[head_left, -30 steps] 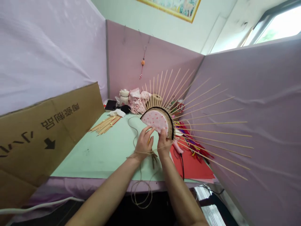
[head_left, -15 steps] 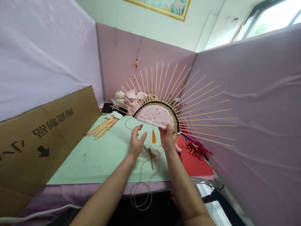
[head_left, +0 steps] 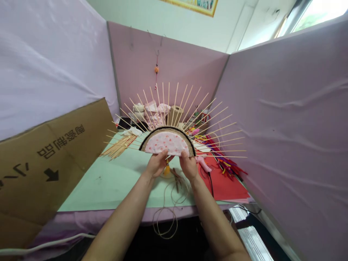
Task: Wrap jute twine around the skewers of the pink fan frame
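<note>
Both my hands hold a half-round craft piece [head_left: 165,142] by its straight lower edge, above the table. Its face is pink patterned cloth, bordered by a tan band and a black rim, with thin wooden sticks fanning outward from the arc. My left hand [head_left: 157,164] grips the edge near the middle, thumb on the front. Farther right, my right hand [head_left: 188,166] pinches the same edge. A yellow tassel [head_left: 167,169] hangs below, beside my left hand. Under the hands lie brown twigs [head_left: 176,176] and loose twine [head_left: 164,208], which trails over the table's front edge.
Loose wooden sticks [head_left: 119,145] lie on the pale green table cover [head_left: 89,188]. At right are a pink glue gun [head_left: 203,165], red sheets [head_left: 228,186] and coloured fuzzy stems [head_left: 228,165]. A cardboard panel [head_left: 67,145] stands left. A twine roll [head_left: 176,110] sits at the back.
My left hand, open and apart from the piece before, now grips its lower edge. The half-round piece has moved left and slightly down and levelled out. My right hand still holds it.
</note>
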Demonstrator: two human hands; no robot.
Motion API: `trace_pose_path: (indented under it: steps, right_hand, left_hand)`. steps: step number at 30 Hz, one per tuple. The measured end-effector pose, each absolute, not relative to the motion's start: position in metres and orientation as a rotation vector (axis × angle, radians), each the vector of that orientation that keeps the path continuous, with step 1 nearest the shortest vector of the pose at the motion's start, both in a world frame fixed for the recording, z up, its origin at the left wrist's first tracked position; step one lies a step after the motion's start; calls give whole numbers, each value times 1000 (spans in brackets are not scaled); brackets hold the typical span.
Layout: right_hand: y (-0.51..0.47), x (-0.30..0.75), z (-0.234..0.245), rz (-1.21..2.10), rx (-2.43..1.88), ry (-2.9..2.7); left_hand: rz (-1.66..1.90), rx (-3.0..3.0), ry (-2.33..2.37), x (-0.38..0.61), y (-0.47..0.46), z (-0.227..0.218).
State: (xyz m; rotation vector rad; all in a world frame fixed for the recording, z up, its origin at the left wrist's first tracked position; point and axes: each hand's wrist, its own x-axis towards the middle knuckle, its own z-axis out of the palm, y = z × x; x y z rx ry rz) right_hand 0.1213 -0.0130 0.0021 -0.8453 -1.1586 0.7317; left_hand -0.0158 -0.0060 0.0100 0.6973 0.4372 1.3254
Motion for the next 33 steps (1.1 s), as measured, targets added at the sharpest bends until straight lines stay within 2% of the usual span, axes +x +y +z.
trace_pose_path:
  steps: [4,8,12,17,25,33]
  right_hand:
    - [-22,151,-7,693,-1103,-1574]
    - [-43,190,-18,394,-1379,-1853]
    - [-54,229,-22,220,-1551,-1800]
    - [-39,248,-22,-106,-1986,-1668]
    - [-2,239,-31,8,-2311,-1586]
    - [-12,235,-27,49,-2251,-1481]
  left_hand:
    - [1329,642,456,-18,-4,10]
    - [1341,611,468,-18,-2,9]
    - [1346,591,457,-19,-1,8]
    - [1339,605,451,-21,-1,7]
    - [1338,621,465,-22,0,7]
    - [1380,617,474,-22,4,4]
